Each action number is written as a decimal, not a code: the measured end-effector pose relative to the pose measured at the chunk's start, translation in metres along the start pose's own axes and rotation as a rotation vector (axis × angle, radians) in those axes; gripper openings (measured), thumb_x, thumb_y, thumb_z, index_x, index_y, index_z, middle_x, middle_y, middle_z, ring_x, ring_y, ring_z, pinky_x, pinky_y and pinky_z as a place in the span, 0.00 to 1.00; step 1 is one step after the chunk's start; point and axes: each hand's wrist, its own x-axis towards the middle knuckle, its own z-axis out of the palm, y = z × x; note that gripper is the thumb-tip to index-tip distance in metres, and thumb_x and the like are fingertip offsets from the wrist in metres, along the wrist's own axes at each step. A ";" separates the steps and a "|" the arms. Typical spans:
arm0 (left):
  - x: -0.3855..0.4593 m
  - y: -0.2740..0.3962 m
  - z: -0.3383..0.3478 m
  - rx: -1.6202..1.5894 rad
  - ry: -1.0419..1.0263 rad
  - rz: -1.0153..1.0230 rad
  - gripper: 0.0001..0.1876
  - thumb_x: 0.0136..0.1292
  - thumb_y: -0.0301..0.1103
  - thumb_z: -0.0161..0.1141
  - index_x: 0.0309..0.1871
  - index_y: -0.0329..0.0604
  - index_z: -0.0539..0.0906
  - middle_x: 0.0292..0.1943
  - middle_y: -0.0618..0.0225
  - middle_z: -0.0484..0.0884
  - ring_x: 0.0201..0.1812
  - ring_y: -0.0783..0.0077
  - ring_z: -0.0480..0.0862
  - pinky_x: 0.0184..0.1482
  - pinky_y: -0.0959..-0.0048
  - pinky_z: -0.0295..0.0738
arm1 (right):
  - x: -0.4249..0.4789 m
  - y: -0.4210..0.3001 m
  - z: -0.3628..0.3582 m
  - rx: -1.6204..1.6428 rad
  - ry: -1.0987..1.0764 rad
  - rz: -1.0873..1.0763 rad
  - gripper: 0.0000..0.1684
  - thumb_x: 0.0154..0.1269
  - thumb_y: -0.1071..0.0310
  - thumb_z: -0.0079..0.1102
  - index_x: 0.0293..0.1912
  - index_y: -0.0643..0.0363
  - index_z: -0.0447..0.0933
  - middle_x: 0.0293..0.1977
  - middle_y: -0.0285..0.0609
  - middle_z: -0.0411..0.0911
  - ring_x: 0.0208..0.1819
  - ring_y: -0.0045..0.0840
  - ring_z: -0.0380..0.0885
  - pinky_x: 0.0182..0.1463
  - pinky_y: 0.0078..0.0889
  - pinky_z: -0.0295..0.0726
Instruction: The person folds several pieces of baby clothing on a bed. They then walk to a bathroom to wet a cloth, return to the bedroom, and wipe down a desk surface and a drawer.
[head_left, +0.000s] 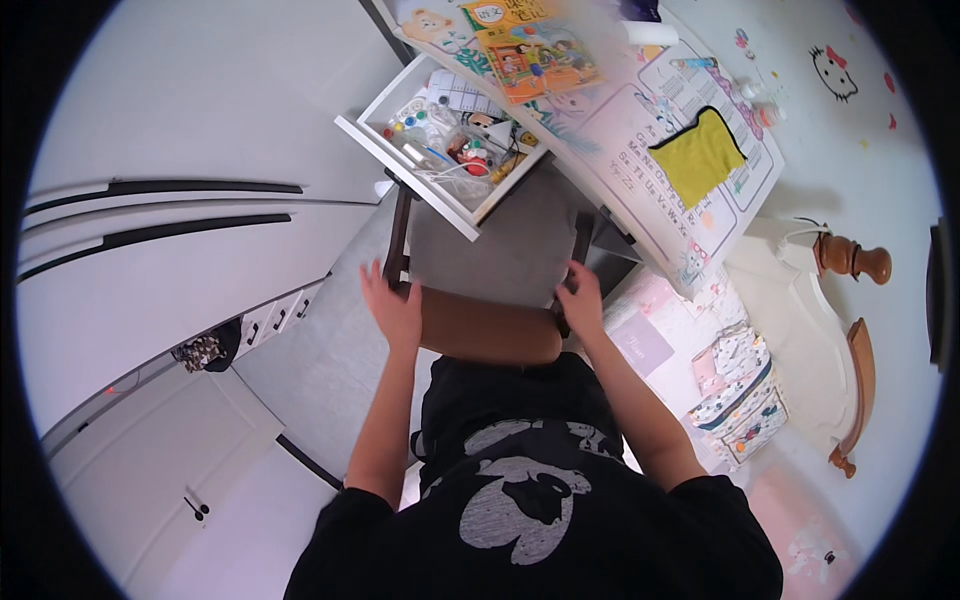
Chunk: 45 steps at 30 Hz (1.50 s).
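Observation:
A dark-framed chair with a brown padded backrest (487, 328) and a grey seat (491, 247) stands directly before me. At the backrest's left end is my left hand (393, 307), its fingers spread by the frame; whether the palm touches it is unclear. My right hand (582, 300) is at the right end, fingers bent around the dark upright, and how firmly it holds is hard to see. Beyond the seat, a white desk drawer (409, 178) is pulled out, full of small items, including a white cable and round colored pieces.
The desk (600, 161) carries an orange illustrated book (536, 60), a yellow-green cloth (697, 159) and small bottles (766, 115). White cabinets (165, 277) with dark handles line the left. A bed with a cream headboard (802, 330) and patterned bedding (739, 397) is at right.

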 end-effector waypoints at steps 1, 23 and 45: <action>-0.029 -0.011 -0.003 0.006 0.091 -0.083 0.43 0.55 0.33 0.73 0.73 0.37 0.63 0.75 0.42 0.57 0.76 0.46 0.57 0.74 0.56 0.57 | -0.007 0.020 0.000 -0.025 0.077 0.069 0.32 0.61 0.63 0.64 0.63 0.62 0.70 0.58 0.55 0.75 0.60 0.43 0.74 0.63 0.40 0.74; -0.087 -0.131 0.006 -1.134 -0.386 -1.000 0.32 0.57 0.17 0.62 0.65 0.49 0.69 0.58 0.61 0.75 0.57 0.54 0.79 0.56 0.47 0.80 | -0.116 0.105 0.134 0.547 -0.182 0.752 0.36 0.56 0.72 0.70 0.64 0.55 0.67 0.42 0.46 0.80 0.37 0.36 0.83 0.33 0.43 0.85; 0.102 -0.332 -0.193 -0.518 -0.748 -0.724 0.27 0.59 0.28 0.66 0.62 0.43 0.73 0.50 0.64 0.84 0.45 0.68 0.86 0.40 0.71 0.84 | -0.225 -0.090 0.390 0.820 -0.632 1.212 0.24 0.75 0.59 0.47 0.61 0.67 0.64 0.46 0.59 0.80 0.33 0.48 0.87 0.29 0.42 0.87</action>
